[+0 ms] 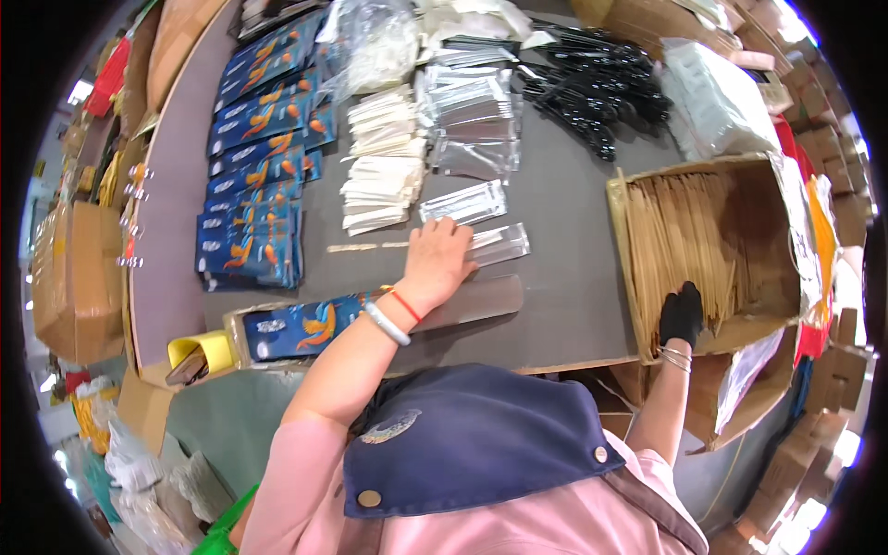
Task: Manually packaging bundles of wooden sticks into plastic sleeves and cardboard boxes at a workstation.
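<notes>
My bare left hand (439, 257) is palm down over the grey table, its fingers bent together over one end of a small clear packet (500, 244) with white contents. Another clear packet (464, 203) lies just past its fingertips. A thin pale strip (353, 247) sticks out to the left of the hand. My right hand (682, 317), in a black glove, reaches over the near edge of an open cardboard box (624, 268). Its fingers stretch out against thin tan strips (684, 231) standing packed in the box; I see nothing gripped.
Blue printed pouches (248, 242) are stacked at the left, and more fill a narrow carton (239, 339) by a yellow holder (205, 353). White paper-wrapped sticks (381, 185), clear sleeves (474, 120) and black plastic-wrapped utensils (601, 88) lie farther back. A white bundle (717, 97) stands behind the box.
</notes>
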The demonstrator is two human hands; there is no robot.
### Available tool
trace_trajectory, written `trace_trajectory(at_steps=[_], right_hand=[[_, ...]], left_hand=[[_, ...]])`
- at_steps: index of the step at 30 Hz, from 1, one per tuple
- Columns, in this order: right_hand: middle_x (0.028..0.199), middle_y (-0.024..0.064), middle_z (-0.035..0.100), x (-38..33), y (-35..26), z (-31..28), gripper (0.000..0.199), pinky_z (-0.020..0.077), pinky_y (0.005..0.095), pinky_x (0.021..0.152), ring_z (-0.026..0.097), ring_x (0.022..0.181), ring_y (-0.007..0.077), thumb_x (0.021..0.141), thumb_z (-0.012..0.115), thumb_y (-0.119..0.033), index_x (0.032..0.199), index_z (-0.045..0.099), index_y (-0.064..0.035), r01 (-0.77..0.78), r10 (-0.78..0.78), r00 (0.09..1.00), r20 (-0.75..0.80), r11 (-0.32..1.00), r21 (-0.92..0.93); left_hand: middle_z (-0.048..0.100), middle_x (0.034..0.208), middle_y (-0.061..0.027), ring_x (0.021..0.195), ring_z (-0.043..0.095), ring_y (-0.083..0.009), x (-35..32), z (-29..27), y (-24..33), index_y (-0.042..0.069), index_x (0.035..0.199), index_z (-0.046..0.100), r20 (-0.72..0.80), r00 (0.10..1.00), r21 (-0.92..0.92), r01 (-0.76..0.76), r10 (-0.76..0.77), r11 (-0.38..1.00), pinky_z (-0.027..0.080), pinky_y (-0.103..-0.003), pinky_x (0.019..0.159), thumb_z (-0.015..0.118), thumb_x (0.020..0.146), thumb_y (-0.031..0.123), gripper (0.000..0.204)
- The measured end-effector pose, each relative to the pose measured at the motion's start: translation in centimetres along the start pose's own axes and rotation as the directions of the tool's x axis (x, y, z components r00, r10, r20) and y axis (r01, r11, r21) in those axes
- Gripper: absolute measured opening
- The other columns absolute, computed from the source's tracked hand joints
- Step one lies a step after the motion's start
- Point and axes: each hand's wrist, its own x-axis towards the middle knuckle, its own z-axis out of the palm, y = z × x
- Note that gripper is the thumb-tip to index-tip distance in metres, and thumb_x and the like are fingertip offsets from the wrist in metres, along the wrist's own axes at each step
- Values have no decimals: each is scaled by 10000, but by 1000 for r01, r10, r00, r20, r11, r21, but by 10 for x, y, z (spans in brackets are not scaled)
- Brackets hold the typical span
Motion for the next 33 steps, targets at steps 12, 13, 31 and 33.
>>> trace_trajectory(at_steps=[12, 13, 31, 33], right_hand=[[977, 147, 622, -24, -95, -48, 183, 464, 311, 804, 589, 892, 231, 1003, 498, -115, 1105, 583, 10, 166, -94, 984, -151, 794, 584], [945, 143, 614, -29, -113, -53, 167, 465, 313, 787, 590, 864, 244, 983, 517, -89, 1096, 603, -1, 244, -268, 962, -49, 768, 593], [845, 86, 643, -66, -231, 19, 252, 512, 387, 699, 625, 802, 280, 828, 676, -46, 1056, 722, -143, 688, -925, 379, 14, 292, 664], [854, 83, 649, -56, -212, 23, 167, 524, 371, 712, 641, 797, 259, 816, 710, -57, 974, 743, -100, 596, -790, 612, 31, 487, 638]], left_hand=[[660, 773, -146, 723, 657, -313, -14, -63, 4, 44, 872, 636, 213, 967, -497, 232, -142, 836, 507, -409, 656, 775, 737, 149, 221], [655, 781, -112, 766, 640, -298, -21, -67, -1, 72, 861, 664, 321, 935, -468, 296, -151, 833, 493, -405, 692, 797, 703, 168, 227], [560, 1178, -84, 1117, 497, -315, -100, -59, -4, 61, 1199, 612, 8, 997, -92, 81, -81, 992, 404, -459, 961, 886, 525, 202, 741], [557, 1177, -76, 1103, 504, -307, -104, -57, -8, 51, 1237, 585, 5, 997, -71, 79, -79, 994, 402, -440, 952, 885, 526, 185, 783]])
